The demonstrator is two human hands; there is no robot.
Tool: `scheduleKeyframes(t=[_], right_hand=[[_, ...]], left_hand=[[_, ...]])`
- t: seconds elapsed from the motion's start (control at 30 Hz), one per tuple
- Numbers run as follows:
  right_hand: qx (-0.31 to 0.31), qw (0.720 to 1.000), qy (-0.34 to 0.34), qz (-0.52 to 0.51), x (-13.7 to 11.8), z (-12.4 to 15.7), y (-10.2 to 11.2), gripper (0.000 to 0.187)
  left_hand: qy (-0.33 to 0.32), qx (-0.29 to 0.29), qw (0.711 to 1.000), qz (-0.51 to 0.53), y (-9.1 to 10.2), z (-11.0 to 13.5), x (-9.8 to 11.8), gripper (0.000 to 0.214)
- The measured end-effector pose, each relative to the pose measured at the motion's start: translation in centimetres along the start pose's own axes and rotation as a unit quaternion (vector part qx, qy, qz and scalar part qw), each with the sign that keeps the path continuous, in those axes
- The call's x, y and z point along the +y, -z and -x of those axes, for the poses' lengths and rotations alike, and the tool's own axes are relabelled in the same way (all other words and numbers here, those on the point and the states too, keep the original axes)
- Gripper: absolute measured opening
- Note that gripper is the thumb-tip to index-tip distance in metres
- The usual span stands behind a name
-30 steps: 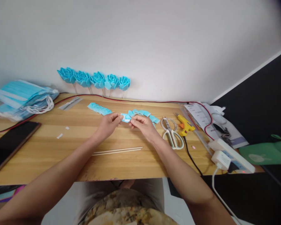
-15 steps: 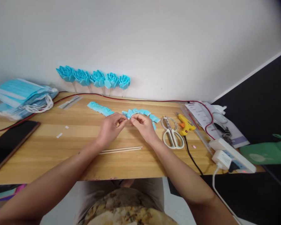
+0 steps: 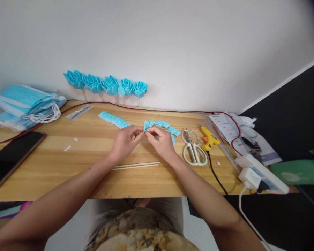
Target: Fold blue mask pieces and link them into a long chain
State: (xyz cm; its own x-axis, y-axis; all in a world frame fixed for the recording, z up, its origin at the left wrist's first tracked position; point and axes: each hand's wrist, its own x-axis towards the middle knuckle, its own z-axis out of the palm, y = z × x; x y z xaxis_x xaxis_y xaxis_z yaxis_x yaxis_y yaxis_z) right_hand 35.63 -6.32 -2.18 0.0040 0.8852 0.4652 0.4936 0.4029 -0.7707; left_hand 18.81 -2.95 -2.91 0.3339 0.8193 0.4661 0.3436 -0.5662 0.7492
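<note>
Between my two hands is a small piece of blue mask fabric (image 3: 146, 125), its upper edge showing above my fingertips. My left hand (image 3: 127, 139) pinches it from the left, and my right hand (image 3: 161, 139) pinches it from the right; the fingertips nearly meet and hide its lower part. Behind my left hand lies an overlapping row of folded blue petals (image 3: 113, 120). An arc of more folded petals (image 3: 164, 124) spreads behind and beside my right hand. Thin wooden sticks (image 3: 136, 165) rest on the table nearer to me.
Blue fabric flowers (image 3: 110, 85) on sticks lean against the wall. To the right are white-handled scissors (image 3: 195, 154), a yellow glue gun (image 3: 208, 138) and a power strip (image 3: 261, 174). A phone (image 3: 14, 157) and a stack of blue masks (image 3: 23, 103) lie left, scraps (image 3: 67, 148) nearby.
The blue piece now stands more upright between my fingertips, which have drawn closer together. The whole view has shifted slightly.
</note>
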Motion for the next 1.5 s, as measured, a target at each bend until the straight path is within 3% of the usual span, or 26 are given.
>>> scheduleKeyframes(t=[0.33, 0.7, 1.03, 1.5], right_hand=[[-0.01, 0.996, 0.063, 0.067, 0.23, 0.23, -0.03, 0.012], [-0.012, 0.997, 0.054, 0.059, 0.33, 0.16, -0.01, 0.011], [-0.02, 0.998, 0.018, 0.052, 0.19, 0.13, 0.03, 0.011], [-0.029, 0.993, -0.083, -0.075, -0.02, -0.27, 0.17, 0.016]], left_hand=[[-0.005, 0.006, 1.0, -0.011, 0.08, -0.05, 0.64, 0.014], [0.013, -0.001, 1.0, 0.01, 0.03, -0.11, 0.57, 0.018], [0.046, -0.011, 0.998, 0.045, 0.08, -0.15, 0.68, 0.018], [0.095, -0.01, 0.99, 0.106, 0.13, -0.4, 0.52, 0.021]])
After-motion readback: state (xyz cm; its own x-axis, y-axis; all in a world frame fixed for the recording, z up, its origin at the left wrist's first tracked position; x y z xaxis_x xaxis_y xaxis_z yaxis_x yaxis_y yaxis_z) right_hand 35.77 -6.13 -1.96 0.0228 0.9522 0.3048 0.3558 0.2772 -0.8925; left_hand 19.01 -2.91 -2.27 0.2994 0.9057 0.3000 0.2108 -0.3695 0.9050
